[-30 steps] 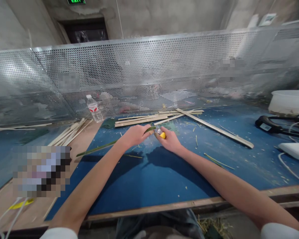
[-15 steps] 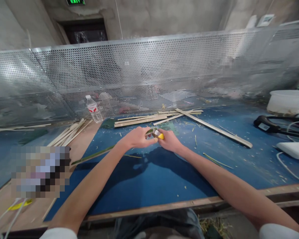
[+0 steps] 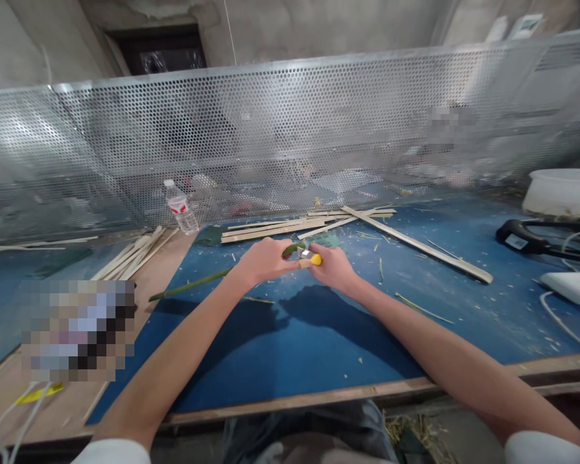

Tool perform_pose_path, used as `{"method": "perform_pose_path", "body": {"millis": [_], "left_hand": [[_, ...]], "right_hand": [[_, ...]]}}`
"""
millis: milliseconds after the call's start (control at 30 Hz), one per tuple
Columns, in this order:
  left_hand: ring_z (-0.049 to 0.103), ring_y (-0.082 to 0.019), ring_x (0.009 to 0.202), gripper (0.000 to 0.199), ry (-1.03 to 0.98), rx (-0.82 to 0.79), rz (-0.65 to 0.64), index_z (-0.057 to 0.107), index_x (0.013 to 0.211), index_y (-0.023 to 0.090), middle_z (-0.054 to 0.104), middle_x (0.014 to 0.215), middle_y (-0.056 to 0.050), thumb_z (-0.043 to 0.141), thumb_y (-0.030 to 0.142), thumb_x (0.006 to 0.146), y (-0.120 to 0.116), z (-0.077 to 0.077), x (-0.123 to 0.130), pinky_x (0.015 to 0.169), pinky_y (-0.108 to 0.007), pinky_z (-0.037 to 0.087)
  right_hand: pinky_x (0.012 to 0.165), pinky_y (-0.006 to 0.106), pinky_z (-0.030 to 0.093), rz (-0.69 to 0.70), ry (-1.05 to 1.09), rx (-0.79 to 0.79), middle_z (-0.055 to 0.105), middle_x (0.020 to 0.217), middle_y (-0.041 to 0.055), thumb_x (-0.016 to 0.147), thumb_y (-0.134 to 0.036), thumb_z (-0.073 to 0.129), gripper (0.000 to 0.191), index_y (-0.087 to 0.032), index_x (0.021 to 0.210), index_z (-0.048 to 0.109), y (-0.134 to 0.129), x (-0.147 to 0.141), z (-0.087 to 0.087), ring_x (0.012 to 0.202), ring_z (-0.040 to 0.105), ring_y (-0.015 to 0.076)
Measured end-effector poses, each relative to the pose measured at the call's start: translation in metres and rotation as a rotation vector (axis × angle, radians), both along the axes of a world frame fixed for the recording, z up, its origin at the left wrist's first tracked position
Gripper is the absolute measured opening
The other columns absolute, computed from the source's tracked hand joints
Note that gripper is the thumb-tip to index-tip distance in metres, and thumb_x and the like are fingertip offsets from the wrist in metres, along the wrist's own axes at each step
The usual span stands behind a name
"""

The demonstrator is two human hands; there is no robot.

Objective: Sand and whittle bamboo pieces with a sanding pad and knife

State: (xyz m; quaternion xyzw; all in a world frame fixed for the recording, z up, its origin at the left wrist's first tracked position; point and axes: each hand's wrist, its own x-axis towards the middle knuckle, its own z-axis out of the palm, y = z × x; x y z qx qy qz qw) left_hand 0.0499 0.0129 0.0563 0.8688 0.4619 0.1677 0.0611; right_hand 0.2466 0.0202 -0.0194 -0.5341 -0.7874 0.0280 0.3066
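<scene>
A long green bamboo strip [image 3: 189, 285] sits in the left hand [image 3: 265, 261], which is closed and pinches it. From that hand, the long part runs out low toward 8 o'clock, and the short tip curves up toward 2 o'clock. The tip ends close to the right hand [image 3: 333, 269], so that hand is the nearer one to it. The right hand is curled shut around a yellow utility knife [image 3: 316, 259]. Its small metal blade [image 3: 304, 254] points toward 9 o'clock, at the tip. I cannot tell if the blade touches the strip. The two hands are just beside each other, above a blue work board [image 3: 290, 361]. At 12 o'clock lies a pile of pale bamboo sticks [image 3: 270, 231]. At 2 o'clock, a long bamboo slat [image 3: 415, 246] lies on the board, with small bamboo bits [image 3: 381, 269] near it. At 10 o'clock stands a plastic water bottle [image 3: 180, 212], in front of a metal screen with holes [image 3: 270, 129].
</scene>
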Motion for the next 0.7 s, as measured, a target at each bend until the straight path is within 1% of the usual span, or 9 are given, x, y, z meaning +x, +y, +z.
{"method": "perform_pose_path", "body": {"millis": [133,267,400,533,700], "left_hand": [[0.045,-0.013,0.055,0.059,0.016,-0.007,-0.014,0.057,0.069,0.02,0.056,0.06,0.0,0.054,0.078,0.082,-0.003,0.0,0.002,0.055,-0.028,0.026],[0.051,-0.016,0.058,0.058,0.062,0.092,-0.047,0.062,0.074,0.02,0.058,0.061,-0.002,0.053,0.076,0.085,-0.001,-0.005,0.003,0.055,-0.028,0.025],[0.055,-0.016,0.06,0.053,0.099,0.164,-0.079,0.065,0.082,0.019,0.062,0.064,-0.002,0.054,0.071,0.088,0.0,-0.007,0.002,0.055,-0.027,0.027],[0.057,-0.018,0.062,0.056,0.11,0.163,-0.057,0.065,0.083,0.019,0.062,0.065,-0.003,0.051,0.072,0.089,0.0,-0.004,0.002,0.057,-0.027,0.029],[0.054,-0.016,0.06,0.058,0.104,0.126,-0.059,0.065,0.082,0.019,0.061,0.064,-0.002,0.048,0.074,0.09,0.001,-0.002,0.001,0.057,-0.027,0.028]], "right_hand": [[0.057,0.027,0.026,0.004,0.006,0.014,0.063,0.063,0.0023,0.076,-0.031,0.051,0.016,-0.023,0.084,0.063,0.0,0.002,0.002,0.059,0.057,0.0184],[0.057,0.027,0.025,0.045,0.032,0.047,0.062,0.06,0.0015,0.071,-0.028,0.053,0.014,-0.023,0.077,0.064,0.0,0.006,0.005,0.057,0.054,0.0168],[0.058,0.026,0.028,0.084,0.09,0.049,0.062,0.061,0.0011,0.071,-0.026,0.052,0.015,-0.023,0.077,0.065,-0.002,0.006,0.005,0.057,0.054,0.0156],[0.058,0.026,0.032,0.061,0.14,0.024,0.064,0.063,0.002,0.07,-0.025,0.051,0.02,-0.022,0.083,0.067,-0.003,0.001,0.003,0.058,0.055,0.0166],[0.059,0.026,0.033,0.04,0.234,0.02,0.063,0.063,0.0017,0.071,-0.027,0.05,0.023,-0.022,0.085,0.067,-0.006,-0.006,0.001,0.057,0.053,0.0161]]}}
